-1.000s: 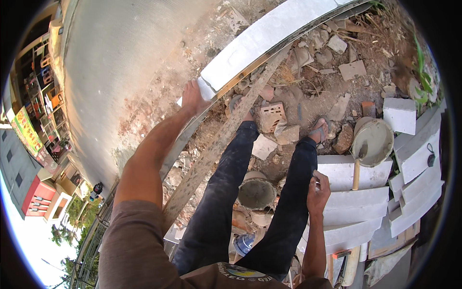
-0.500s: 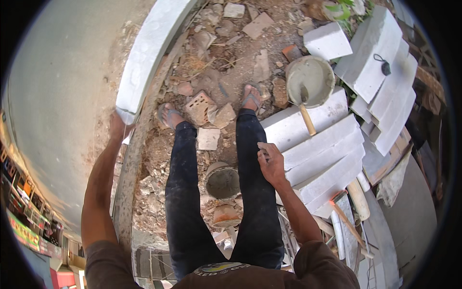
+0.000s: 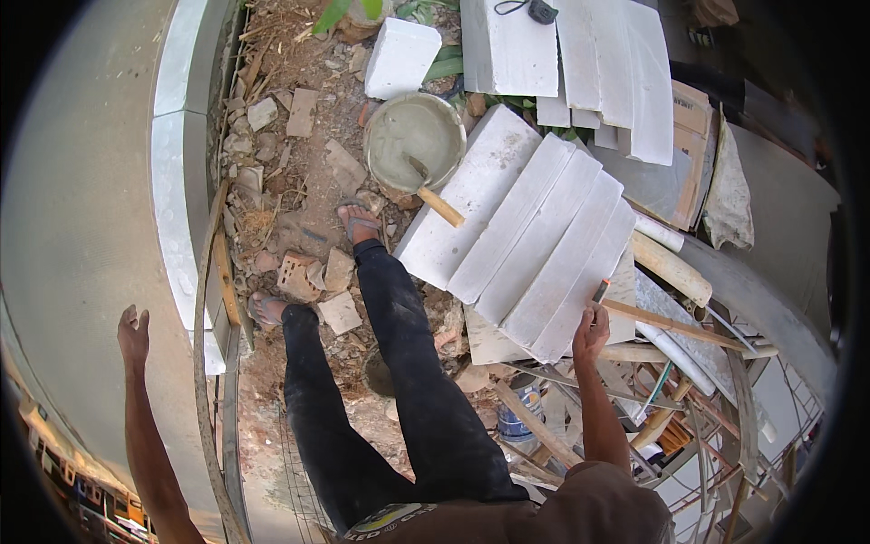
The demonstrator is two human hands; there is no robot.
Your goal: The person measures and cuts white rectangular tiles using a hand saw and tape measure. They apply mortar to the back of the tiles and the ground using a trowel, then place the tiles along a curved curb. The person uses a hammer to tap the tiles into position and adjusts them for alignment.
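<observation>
My left hand [image 3: 134, 336] is raised over the grey paved surface, holding nothing, its fingers slightly bent and apart. On the right, my right hand [image 3: 590, 334] is closed at the head end of a wooden-handled tool [image 3: 675, 324]; a dark and orange end shows just above my fingers. The tool's exact kind is not clear. Beside that hand lies a row of white blocks [image 3: 551, 249]. Farther off, a bucket [image 3: 450, 127] holds grey wet mortar, with a trowel [image 3: 441, 207] standing in it, its wooden handle resting over the rim.
A line of white blocks [image 3: 178, 172] edges the paving on the left. Rubble and a perforated brick [image 3: 297, 276] lie around my feet. More white blocks [image 3: 625, 68] with a tape measure [image 3: 542, 12] are stacked at the far right. Timber, pipes and wire mesh clutter the near right.
My view has swung to the right. My left hand has come off the white block at the paving edge. My right hand has moved from beside my leg to the wooden-handled tool.
</observation>
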